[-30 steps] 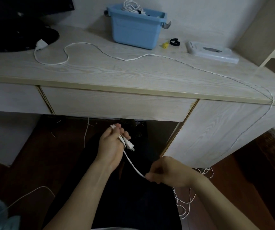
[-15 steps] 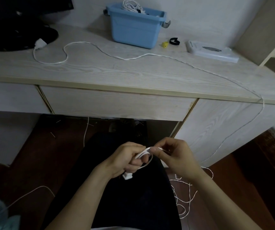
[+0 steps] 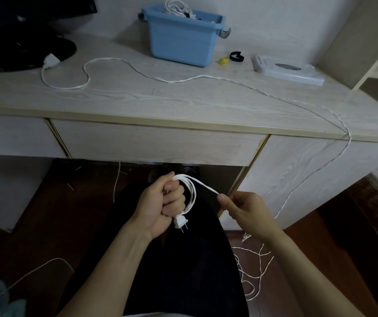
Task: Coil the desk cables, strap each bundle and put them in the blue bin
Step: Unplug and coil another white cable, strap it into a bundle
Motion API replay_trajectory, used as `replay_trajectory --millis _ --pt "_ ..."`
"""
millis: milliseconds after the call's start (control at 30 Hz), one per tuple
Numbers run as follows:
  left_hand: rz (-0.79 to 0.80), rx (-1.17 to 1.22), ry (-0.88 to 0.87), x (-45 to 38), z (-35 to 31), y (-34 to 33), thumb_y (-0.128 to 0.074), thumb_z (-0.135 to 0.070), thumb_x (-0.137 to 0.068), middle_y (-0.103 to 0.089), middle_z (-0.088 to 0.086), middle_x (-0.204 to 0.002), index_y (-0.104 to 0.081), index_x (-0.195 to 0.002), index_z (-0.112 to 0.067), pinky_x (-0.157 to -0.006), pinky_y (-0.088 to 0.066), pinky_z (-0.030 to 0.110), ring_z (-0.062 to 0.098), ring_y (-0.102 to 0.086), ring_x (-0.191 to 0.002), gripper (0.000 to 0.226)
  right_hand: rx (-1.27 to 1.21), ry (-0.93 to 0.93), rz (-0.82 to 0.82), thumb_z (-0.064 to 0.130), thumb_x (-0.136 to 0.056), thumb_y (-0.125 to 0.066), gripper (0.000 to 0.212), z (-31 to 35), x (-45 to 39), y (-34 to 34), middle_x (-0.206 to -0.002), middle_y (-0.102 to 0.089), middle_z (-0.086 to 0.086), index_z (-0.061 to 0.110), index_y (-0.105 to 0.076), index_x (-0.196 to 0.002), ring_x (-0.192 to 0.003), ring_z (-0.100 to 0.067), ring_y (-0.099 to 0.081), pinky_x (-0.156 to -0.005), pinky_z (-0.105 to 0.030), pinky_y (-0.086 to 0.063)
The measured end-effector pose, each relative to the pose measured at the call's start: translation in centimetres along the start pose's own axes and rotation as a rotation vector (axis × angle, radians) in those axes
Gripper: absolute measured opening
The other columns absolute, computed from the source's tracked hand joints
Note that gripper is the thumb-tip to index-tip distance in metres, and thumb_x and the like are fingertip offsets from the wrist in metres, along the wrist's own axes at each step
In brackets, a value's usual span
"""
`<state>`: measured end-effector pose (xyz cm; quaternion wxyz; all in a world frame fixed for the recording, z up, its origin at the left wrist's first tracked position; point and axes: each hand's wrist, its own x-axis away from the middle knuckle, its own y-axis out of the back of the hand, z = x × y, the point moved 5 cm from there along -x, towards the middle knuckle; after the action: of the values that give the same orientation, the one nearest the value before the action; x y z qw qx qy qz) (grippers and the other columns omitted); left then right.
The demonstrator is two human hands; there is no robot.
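Coiling of thin white cable (image 3: 191,191) into small loops, below the desk (image 3: 183,106) edge over the lap. Left hand (image 3: 160,204) fisted round the loops, fingers (image 3: 175,197) curled tight; flat two-pronged plug (image 3: 180,221) hanging beneath. Right hand (image 3: 245,209) pinching the taut strand just beside. Remaining cable snaking across pale woodgrain, over the right edge to a tangle on the floor. Rectangular blue plastic bin (image 3: 181,37) at the rear, holding a white bundle; black strap loop (image 3: 237,56) near it.

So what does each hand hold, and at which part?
The left hand grips the white cable's coiled loops, the plug hanging below. The right hand pinches the cable's running length beside the coil.
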<state>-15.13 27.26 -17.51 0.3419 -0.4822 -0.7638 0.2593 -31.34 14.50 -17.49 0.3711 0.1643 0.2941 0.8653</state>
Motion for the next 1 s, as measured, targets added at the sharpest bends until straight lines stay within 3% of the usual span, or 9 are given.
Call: replay_trajectory --millis 100,200,400,500,600,700,767,833,1000 --pt "0.0 0.178 -0.011 -0.3 -0.2 -0.5 -0.04 -0.032 -0.098 -0.023 -0.007 -0.044 -0.038 -0.055 -0.02 -0.037 -0.014 0.023 0.007 -0.02 -0.032 0.045 0.035 0.036 -0.043 0.054 -0.091 -0.055 0.039 -0.2 -0.2 0.2 -0.063 -0.066 -0.002 0.019 -0.068 -0.078 -0.056 -0.01 -0.06 -0.057 -0.03 -0.05" --pt "-0.012 0.268 -0.006 -0.7 -0.3 -1.2 -0.037 -0.036 -0.099 -0.022 -0.007 -0.044 -0.039 -0.054 -0.02 -0.039 -0.01 0.024 0.007 -0.015 -0.032 0.047 0.044 0.089 -0.067 0.045 -0.095 -0.057 0.033 0.3 -0.1 -0.1 -0.065 -0.066 0.002 0.017 -0.068 -0.082 -0.058 -0.007 -0.061 -0.055 -0.018 -0.047" --pt "-0.029 -0.016 -0.059 -1.9 -2.0 -3.6 -0.039 -0.029 -0.1 -0.019 -0.007 -0.044 -0.035 -0.053 -0.022 -0.037 -0.01 0.024 0.007 -0.015 -0.032 0.048 0.144 0.121 -0.076 0.054 -0.095 -0.049 0.048 1.3 -0.5 1.4 -0.064 -0.067 -0.001 0.014 -0.069 -0.079 -0.059 -0.017 -0.064 -0.064 -0.045 -0.055" --pt "0.027 -0.174 -0.143 -3.2 -3.9 -6.0 -0.038 -0.029 -0.102 -0.023 -0.006 -0.047 -0.039 -0.06 -0.018 -0.039 -0.009 0.024 0.006 -0.016 -0.034 0.044 0.173 0.198 -0.163 0.046 -0.098 -0.05 0.042 2.8 -0.9 3.4 -0.064 -0.064 -0.004 0.012 -0.068 -0.084 -0.06 -0.019 -0.061 -0.064 -0.047 -0.053" --pt "0.155 -0.031 -0.161 -4.4 -5.9 -9.4 -0.038 -0.028 -0.102 -0.032 -0.005 -0.051 -0.047 -0.072 -0.014 -0.039 -0.019 0.022 0.007 -0.025 -0.037 0.035 0.115 0.268 -0.254 0.037 -0.101 -0.051 0.03 4.8 -0.9 5.0 -0.068 -0.064 -0.002 0.014 -0.068 -0.095 -0.061 -0.018 -0.062 -0.063 -0.044 -0.054" --pt "0.171 0.115 -0.175 -5.4 -7.3 -12.6 -0.037 -0.021 -0.104 -0.045 -0.001 -0.062 -0.052 -0.084 -0.011 -0.047 -0.034 0.02 0.01 -0.037 -0.047 0.027 0.108 0.276 -0.144 0.035 -0.102 -0.051 0.025 6.5 -1.2 5.5 -0.067 -0.065 0.001 0.017 -0.068 -0.095 -0.058 -0.012 -0.062 -0.06 -0.038 -0.054" --pt "0.08 -0.097 -0.311 -6.2 -7.7 -13.9 -0.04 -0.008 -0.103 -0.051 0.004 -0.069 -0.053 -0.093 -0.008 -0.051 -0.04 0.021 0.012 -0.046 -0.052 0.015 0.116 0.277 -0.015 0.028 -0.101 -0.054 0.017 7.3 -1.3 5.4 -0.068 -0.067 0.004 0.017 -0.067 -0.101 -0.06 -0.01 -0.064 -0.063 -0.033 -0.054" --pt "0.004 -0.469 -0.46 -6.8 -7.9 -15.3 -0.044 -0.001 -0.1 -0.054 0.005 -0.073 -0.051 -0.105 -0.008 -0.056 -0.042 0.023 0.012 -0.051 -0.055 0.012 0.144 0.312 0.008 0.02 -0.101 -0.054 0.015 8.2 -1.1 6.1 -0.072 -0.069 0.006 0.016 -0.066 -0.109 -0.065 -0.006 -0.065 -0.064 -0.021 -0.051" --pt "0.061 -1.355 -0.553 -7.4 -6.3 -18.0 -0.04 -0.02 -0.102 -0.052 0.0 -0.113 -0.039 -0.125 -0.008 -0.084 -0.041 0.033 0.016 -0.055 -0.095 0.026 0.132 0.4 -0.138 0.014 -0.098 -0.056 0.017 10.0 -1.6 8.7 -0.071 -0.071 0.009 0.014 -0.07 -0.088 -0.066 -0.007 -0.064 -0.064 -0.02 -0.047"
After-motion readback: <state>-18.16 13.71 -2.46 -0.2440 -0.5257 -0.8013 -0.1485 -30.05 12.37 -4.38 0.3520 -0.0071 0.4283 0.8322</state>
